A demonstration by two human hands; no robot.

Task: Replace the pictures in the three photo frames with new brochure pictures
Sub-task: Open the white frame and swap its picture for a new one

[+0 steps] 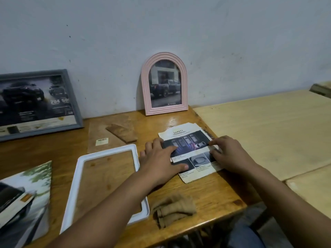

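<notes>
A worn "SAFETY" brochure page [188, 138] lies flat on the wooden table [206, 197]. My left hand [161, 161] presses on its left half with fingers spread. My right hand [231, 154] rests on its right edge, fingertips pinching the paper. A white rectangular frame [75, 187] lies flat and empty to the left, under my left forearm. A brown backing board [102, 138] with its stand flap lies behind it. A pink arched frame [163, 83] with a truck picture leans on the wall. A grey frame [35, 102] with a car picture leans at far left.
A car brochure [23, 199] lies at the near left table edge. A crumpled tan cloth [172, 208] sits near the front edge. A pale wooden table [268, 133] adjoins on the right. The wall stands close behind the frames.
</notes>
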